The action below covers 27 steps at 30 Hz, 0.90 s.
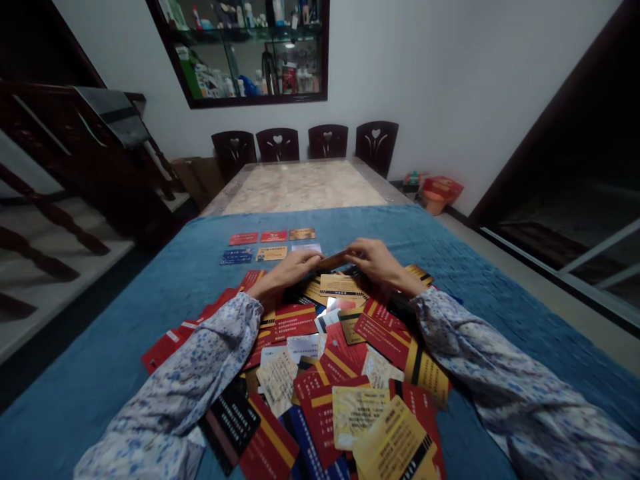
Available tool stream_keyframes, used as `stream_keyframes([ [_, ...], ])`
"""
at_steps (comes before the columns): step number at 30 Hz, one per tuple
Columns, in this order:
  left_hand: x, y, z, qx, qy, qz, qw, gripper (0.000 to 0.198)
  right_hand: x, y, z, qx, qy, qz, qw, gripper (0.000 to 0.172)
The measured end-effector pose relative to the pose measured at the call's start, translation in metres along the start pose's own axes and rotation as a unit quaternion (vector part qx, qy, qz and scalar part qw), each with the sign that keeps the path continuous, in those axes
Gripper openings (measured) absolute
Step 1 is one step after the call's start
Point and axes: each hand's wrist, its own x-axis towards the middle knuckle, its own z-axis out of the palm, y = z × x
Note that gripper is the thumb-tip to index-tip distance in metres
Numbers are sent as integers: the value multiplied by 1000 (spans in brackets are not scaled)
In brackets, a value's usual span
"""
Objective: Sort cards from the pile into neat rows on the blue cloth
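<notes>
- Dragging the blue cloth (500, 300) looks like the biggest risk: it covers the near part of the table (310, 187), so a snagged forearm could shift every card on it.
- Left sleeve (185, 387) and right sleeve (480, 353) flank the pile of cards (325, 413). Loose fabric could catch corners and scatter them.
- Pile itself: overlapping, many cards tilted, probably slick. A bump could start a slide toward the near side.
- Laid-out cards (274, 236) sit far left, past the pile. Left hand (295, 267) is just beside the pale card (306, 248); a stray knuckle could skew that row.
- Brown card (333, 259) is over the far end of the pile, between left hand and right hand (377, 262). Grip narrow, both hands pinching it, nearly edge-on to view. Could drop into the pile if one pinch slips. Can't tell if it's one card or a few stacked.
- Counts, big stuff: 1 table, 1 cloth, 4 chairs (377, 147) at far end, 2 sleeves, 2 hands.
- Laid out: 6. Far row 3 (2 red, 1 gold (303, 234)); near row 3 (blue (237, 256), yellow (271, 253), pale).
- Pile: no reliable count, too much overlap.
</notes>
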Motion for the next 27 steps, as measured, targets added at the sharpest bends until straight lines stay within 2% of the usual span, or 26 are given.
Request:
stream_keyframes([
  [5, 4, -4, 0, 16, 30, -8, 999, 31, -1, -1, 2, 10, 20, 29, 999, 19],
  [11, 5, -11, 5, 75, 79, 11, 994, 25, -3, -5, 7, 26, 5, 59, 998, 22],
  [19, 3, -15, 13, 149, 70, 3, 986, 23, -6, 7, 19, -41, -15, 54, 998, 20],
  [23, 3, -13, 14, 155, 87, 3, 984, 23, -6, 7, 21, -39, -7, 53, 998, 31],
  [27, 4, -11, 13, 150, 141, 2, 979, 25, -9, 4, 21, -54, 24, 29, 998, 40],
])
